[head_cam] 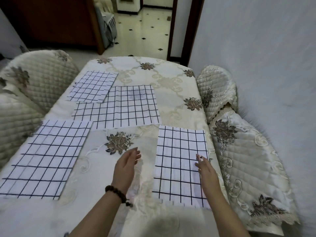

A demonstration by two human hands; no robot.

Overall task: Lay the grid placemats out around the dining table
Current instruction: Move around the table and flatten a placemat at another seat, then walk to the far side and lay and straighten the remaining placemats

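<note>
Several white placemats with a dark grid lie on the cream floral tablecloth (172, 93). One placemat (177, 161) sits at the near right and another (44, 158) at the near left. A far-left placemat (92, 85) overlaps a corner of the larger grid cloth (124, 108) in the middle. My left hand (125, 166), with a bead bracelet on the wrist, hovers open over bare cloth between the two near mats. My right hand (204, 168) is open over the right edge of the near-right mat, holding nothing.
Quilted cream chair covers stand on the left (34, 77) and on the right (222, 93), (248, 168) of the table. A white wall runs close along the right. A doorway to a tiled floor (145, 31) opens beyond the far table end.
</note>
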